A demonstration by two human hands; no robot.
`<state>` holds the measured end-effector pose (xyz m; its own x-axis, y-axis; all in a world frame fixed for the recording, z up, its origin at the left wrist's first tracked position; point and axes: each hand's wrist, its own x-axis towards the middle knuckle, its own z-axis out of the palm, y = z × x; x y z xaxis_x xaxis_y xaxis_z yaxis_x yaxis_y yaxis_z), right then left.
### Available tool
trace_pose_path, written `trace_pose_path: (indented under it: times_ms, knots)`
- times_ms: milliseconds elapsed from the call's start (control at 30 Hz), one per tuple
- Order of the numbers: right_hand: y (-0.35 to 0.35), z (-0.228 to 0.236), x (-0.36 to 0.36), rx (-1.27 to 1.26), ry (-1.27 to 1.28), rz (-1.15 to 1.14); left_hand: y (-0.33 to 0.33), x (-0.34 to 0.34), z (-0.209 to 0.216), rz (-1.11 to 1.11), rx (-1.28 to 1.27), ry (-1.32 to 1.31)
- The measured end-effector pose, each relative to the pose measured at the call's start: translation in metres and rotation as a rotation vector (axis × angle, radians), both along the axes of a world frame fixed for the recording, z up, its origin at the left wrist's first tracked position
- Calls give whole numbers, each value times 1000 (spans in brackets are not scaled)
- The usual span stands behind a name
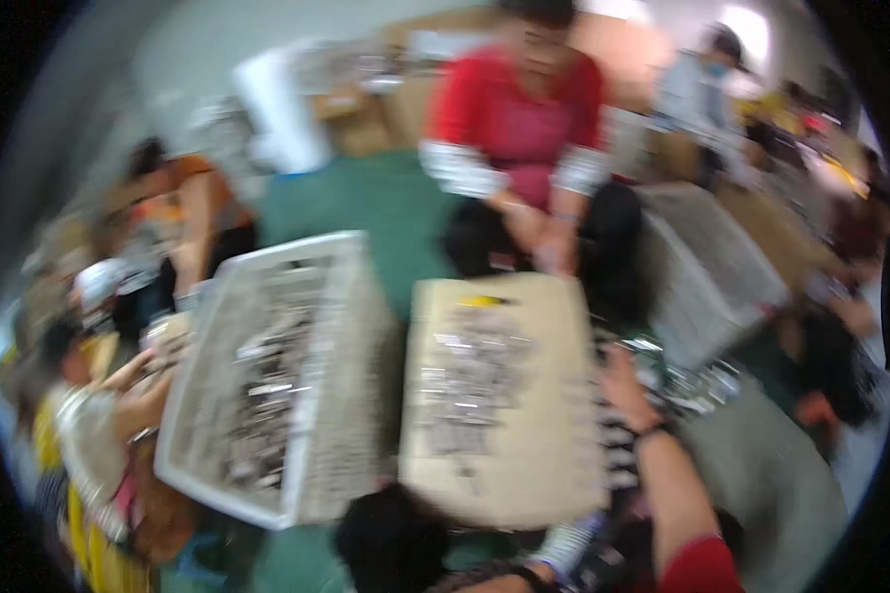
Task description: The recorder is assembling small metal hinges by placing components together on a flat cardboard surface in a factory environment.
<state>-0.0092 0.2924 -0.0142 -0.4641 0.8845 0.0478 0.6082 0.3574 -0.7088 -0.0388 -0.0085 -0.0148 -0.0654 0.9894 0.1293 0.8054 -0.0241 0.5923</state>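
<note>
Motion blur softens the whole picture. My right hand [625, 381] reaches forward past the right edge of a cream board [564, 435], a dark band at its wrist. Beside its fingers lie shiny clear and silvery packets [702, 385]; whether it touches or holds one is too smeared to see. At the lower edge my left hand [569, 547], in what looks like a pale striped glove or cuff, is close to the board's near edge; its fingers cannot be made out. Small grey, shiny pieces [480, 371] are spread over the board, with a yellow item [482, 300] at its far end.
Left of the board stands a white crate [341, 395] with many grey pieces inside. Another pale crate [707, 267] is at the right. A person in red [519, 119] sits opposite, hands together by the board. Other people work at left and far right. The floor [336, 203] is green.
</note>
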Motion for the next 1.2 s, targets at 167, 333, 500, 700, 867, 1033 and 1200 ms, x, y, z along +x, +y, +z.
trace_pose_path:
  times_ms: [167, 333, 500, 700, 867, 1033, 1200]
  knots:
    - [-67, 85, 11, 460, -320, 209, 10, 53, 18, 185, -239, -1134]
    - [-80, 48, -5, 357, -502, 347, -7, 31, 55, 370, -366, -1291]
    - [-84, 58, -14, 289, -522, 303, -12, 16, 83, 327, -329, -1226]
    - [-71, 34, -10, 358, -524, 314, -13, 6, 84, 325, -237, -1244]
    - [-62, 46, -7, 219, -554, 369, -13, 12, 86, 356, -332, -1307]
    - [-87, 53, 6, 232, -303, 335, -14, 13, 90, 379, -402, -1348]
    - [-137, 69, 15, 294, -496, 388, -15, 13, 78, 330, -441, -1298]
